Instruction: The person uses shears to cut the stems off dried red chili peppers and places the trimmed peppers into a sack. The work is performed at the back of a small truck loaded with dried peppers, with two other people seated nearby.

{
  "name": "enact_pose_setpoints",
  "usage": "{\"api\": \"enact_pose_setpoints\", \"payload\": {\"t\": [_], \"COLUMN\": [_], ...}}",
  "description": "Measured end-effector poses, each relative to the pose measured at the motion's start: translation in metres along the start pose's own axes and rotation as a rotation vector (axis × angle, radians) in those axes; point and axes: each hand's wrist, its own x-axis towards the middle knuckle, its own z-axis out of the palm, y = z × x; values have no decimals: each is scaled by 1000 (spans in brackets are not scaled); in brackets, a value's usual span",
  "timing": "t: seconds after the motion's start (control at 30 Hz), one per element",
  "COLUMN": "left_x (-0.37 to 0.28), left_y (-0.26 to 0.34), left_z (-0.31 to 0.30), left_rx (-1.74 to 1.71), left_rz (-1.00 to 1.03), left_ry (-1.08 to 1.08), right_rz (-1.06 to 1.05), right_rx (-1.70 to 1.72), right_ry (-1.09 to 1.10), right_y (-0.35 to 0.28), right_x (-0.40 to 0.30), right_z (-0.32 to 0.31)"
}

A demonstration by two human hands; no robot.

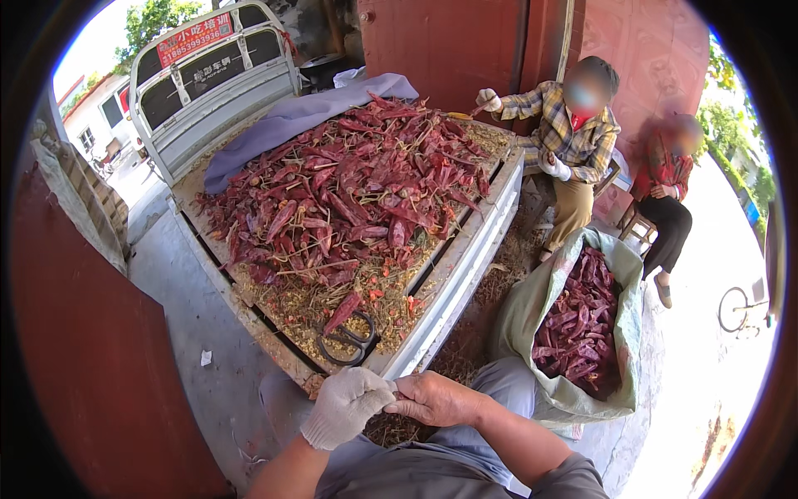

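Note:
My left hand (348, 405), in a white knit glove, and my bare right hand (433, 399) meet over my lap, fingertips together. Something small and dark shows between them; the fingers hide most of it, so I cannot tell what it is. Just beyond my hands, black-handled scissors (368, 343) lie at the near corner of a truck bed, with one dried red chili pepper (343, 312) resting by the handles. A large heap of dried red chili peppers (349, 181) covers the bed behind, among stems and yellow seeds (299, 318).
An open woven sack (633, 349) of dried chilies stands at my right. A person in a plaid shirt (580, 137), with white gloves, sits beyond the bed's right side; another person (664, 168) sits farther right. A purple cloth (262, 140) lies along the heap. A red panel (93, 349) stands left.

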Motion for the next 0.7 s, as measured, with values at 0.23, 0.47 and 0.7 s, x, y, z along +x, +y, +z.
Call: {"api": "enact_pose_setpoints", "payload": {"t": [0.23, 0.47, 0.7], "left_x": [-16, -10, 54], "left_y": [-5, 5, 16], "left_z": [10, 9, -54], "left_rx": [-780, 406, 1252], "left_rz": [-455, -126, 271], "left_ry": [54, -27, 446], "right_rz": [-134, -12, 319], "right_rx": [-46, 134, 462], "right_ry": [69, 316, 434], "right_y": [2, 6, 13], "right_x": [-5, -25, -35], "right_z": [9, 11, 20]}}
